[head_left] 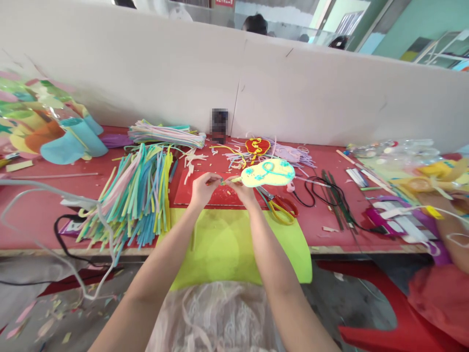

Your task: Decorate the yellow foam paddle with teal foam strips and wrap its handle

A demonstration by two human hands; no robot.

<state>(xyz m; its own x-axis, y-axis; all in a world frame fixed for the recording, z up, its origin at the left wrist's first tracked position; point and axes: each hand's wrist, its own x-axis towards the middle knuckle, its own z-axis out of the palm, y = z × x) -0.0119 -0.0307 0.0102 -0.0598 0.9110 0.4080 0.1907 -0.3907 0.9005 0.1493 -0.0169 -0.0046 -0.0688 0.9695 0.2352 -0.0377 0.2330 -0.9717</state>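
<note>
Over a red board both hands meet, fingertips close together. My right hand pinches the pale yellow stem of a peanut-shaped pipe-cleaner piece; its wide yellow face, with turquoise curls, points to the right. The fingers of my left hand are pinched near the stem's end, by a tiny greenish bit; what they grip is too small to make out. Scissors with yellow and red handles lie below the piece. Behind it rests a red heart-shaped piece with yellow trim.
Pastel pipe cleaners are heaped at left, with another bundle behind. A black cable and dark green sticks lie at right. A yellow-green sheet overhangs the table edge. Another person's arm is at far right.
</note>
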